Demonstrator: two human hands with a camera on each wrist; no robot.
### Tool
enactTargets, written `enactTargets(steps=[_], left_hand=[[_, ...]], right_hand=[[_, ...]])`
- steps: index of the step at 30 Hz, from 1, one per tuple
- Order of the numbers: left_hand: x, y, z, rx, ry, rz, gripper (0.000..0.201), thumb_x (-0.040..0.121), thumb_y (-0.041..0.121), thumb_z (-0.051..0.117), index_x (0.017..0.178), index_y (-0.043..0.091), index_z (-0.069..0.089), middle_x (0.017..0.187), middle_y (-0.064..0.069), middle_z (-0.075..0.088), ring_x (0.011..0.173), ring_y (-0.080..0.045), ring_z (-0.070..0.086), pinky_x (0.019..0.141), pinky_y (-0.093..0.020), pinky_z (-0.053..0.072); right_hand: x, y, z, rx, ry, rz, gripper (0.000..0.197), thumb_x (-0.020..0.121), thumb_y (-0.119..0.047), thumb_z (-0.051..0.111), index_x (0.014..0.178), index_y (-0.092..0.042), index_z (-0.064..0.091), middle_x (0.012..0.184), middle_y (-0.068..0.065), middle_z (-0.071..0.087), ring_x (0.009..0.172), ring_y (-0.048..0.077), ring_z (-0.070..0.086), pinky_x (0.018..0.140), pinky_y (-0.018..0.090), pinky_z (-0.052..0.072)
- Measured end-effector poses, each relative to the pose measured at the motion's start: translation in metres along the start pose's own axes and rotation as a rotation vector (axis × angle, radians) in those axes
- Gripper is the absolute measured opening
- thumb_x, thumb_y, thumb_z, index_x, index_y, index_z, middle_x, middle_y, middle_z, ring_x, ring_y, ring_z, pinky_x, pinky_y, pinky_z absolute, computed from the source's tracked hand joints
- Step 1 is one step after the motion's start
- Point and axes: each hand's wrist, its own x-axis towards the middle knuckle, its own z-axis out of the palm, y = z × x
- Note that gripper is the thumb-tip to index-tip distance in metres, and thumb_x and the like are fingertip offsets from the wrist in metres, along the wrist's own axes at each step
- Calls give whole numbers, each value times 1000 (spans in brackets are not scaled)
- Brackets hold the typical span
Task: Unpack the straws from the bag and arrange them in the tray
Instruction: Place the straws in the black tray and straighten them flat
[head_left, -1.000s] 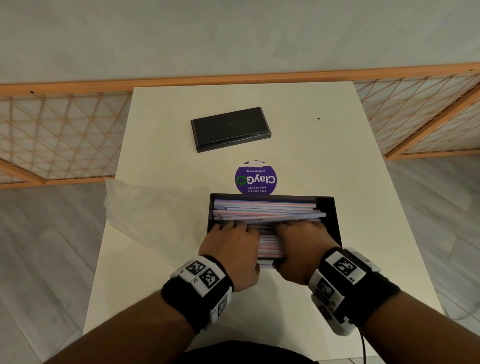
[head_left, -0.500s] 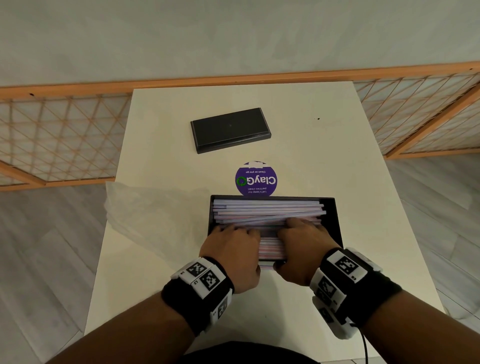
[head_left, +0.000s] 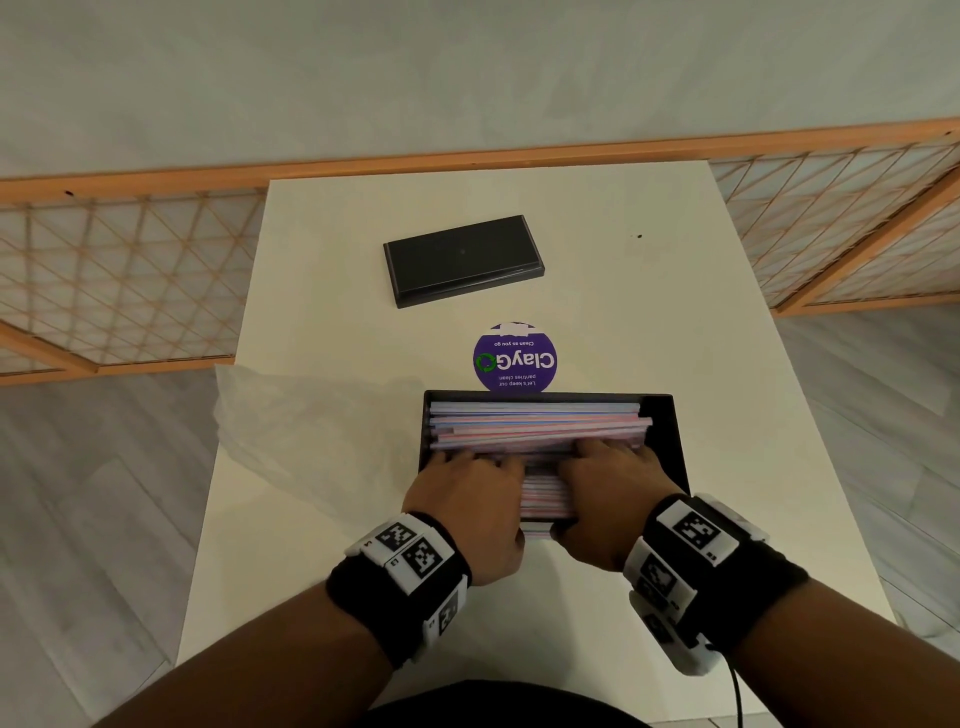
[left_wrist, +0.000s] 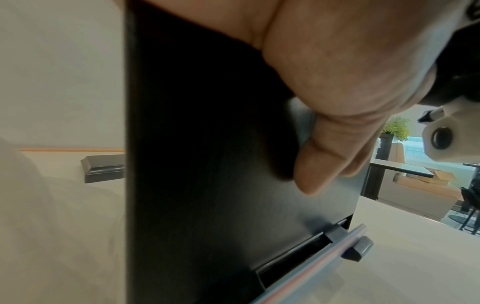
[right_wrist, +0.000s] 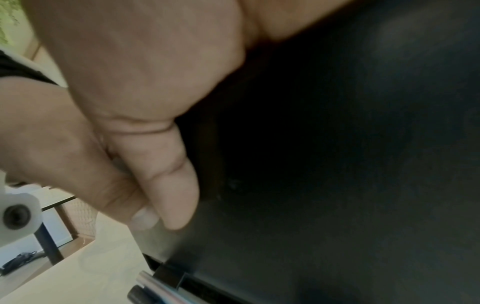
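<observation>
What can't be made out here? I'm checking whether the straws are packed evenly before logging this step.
- Straws under both hands: hidden in the head view by the left hand and right hand.
- Fingertips: both wrist views show only thumbs against the box front wall.
- The straw in the bottom slot: cut off by the left wrist view's edge.
- Bag: too faint to tell if empty.

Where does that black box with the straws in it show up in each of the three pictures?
Head view: the black box sits low centre on the table, both hands reaching into it.
Left wrist view: its dark front wall fills the middle, top to bottom.
Right wrist view: its dark wall fills the right side.
Shared landmark: the straw poking out of the slot at the box's bottom edge, seen in both wrist views.
</observation>
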Motion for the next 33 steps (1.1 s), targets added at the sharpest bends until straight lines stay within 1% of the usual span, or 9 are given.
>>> enactTargets(steps=[4, 6, 11, 13, 16, 20, 26, 30, 33], left_hand=[[0, -1, 2, -2, -5, 11, 47, 87, 44, 59, 127, 22, 52, 129, -2, 50, 122, -25, 51, 106, -41, 41], [0, 0, 3, -11, 3, 35, 45, 88, 42, 58, 128, 22, 52, 130, -2, 45, 122, -25, 49, 106, -41, 42], [-3, 0, 1, -1, 33, 82, 41, 90, 38, 57, 127, 25, 45, 126, 1, 59, 119, -25, 55, 105, -39, 42], [-4, 0, 0, 0, 22, 73, 41, 90, 38, 57, 127, 24, 48, 127, 1, 60, 121, -24, 54, 107, -39, 40], [-3, -1, 1, -22, 5, 67, 41, 90, 39, 57, 128, 24, 52, 130, 0, 51, 125, -23, 47, 109, -40, 40], [-1, -1, 0, -60, -21, 52, 40, 90, 39, 57, 127, 24, 55, 128, 1, 53, 122, -22, 52, 108, -39, 42], [-1, 1, -2, -55, -23, 35, 36, 91, 39, 57, 123, 24, 56, 125, 2, 61, 118, -22, 57, 105, -38, 43], [-1, 1, -1, -79, -10, 37, 37, 89, 40, 60, 123, 24, 57, 123, 2, 63, 115, -22, 59, 105, -37, 46], [-1, 1, 0, -73, -11, 31, 40, 89, 41, 60, 124, 24, 57, 126, 1, 57, 117, -23, 57, 105, -38, 44]], right_hand=[[-3, 0, 1, 6, 41, -16, 51, 78, -46, 60, 123, -28, 45, 121, -4, 62, 119, 25, 56, 112, 43, 29], [-5, 0, 0, -3, 54, -34, 48, 78, -45, 59, 121, -29, 46, 119, -4, 63, 118, 25, 57, 111, 42, 30], [-4, -6, -3, -60, 35, -64, 41, 79, -44, 62, 116, -28, 62, 124, -1, 51, 119, 26, 49, 105, 43, 36], [-5, -6, -1, -41, 51, -61, 44, 79, -43, 61, 120, -28, 57, 125, -3, 56, 118, 25, 53, 106, 42, 37], [-7, -5, 2, -19, 89, -52, 51, 80, -42, 60, 126, -26, 45, 123, -4, 62, 117, 24, 57, 111, 41, 33], [-6, -6, 1, -27, 59, -37, 41, 83, -43, 59, 121, -28, 56, 122, -6, 62, 120, 23, 55, 113, 41, 29], [-5, -6, 1, -39, 12, -15, 47, 80, -48, 59, 123, -28, 59, 127, -2, 50, 126, 26, 42, 110, 44, 31], [-4, -6, 0, -30, 27, -20, 44, 79, -46, 59, 119, -28, 58, 124, -3, 58, 121, 25, 51, 111, 41, 33], [-5, -6, 0, -17, 53, -27, 41, 78, -43, 59, 117, -28, 58, 119, -5, 64, 116, 23, 57, 111, 39, 35]])
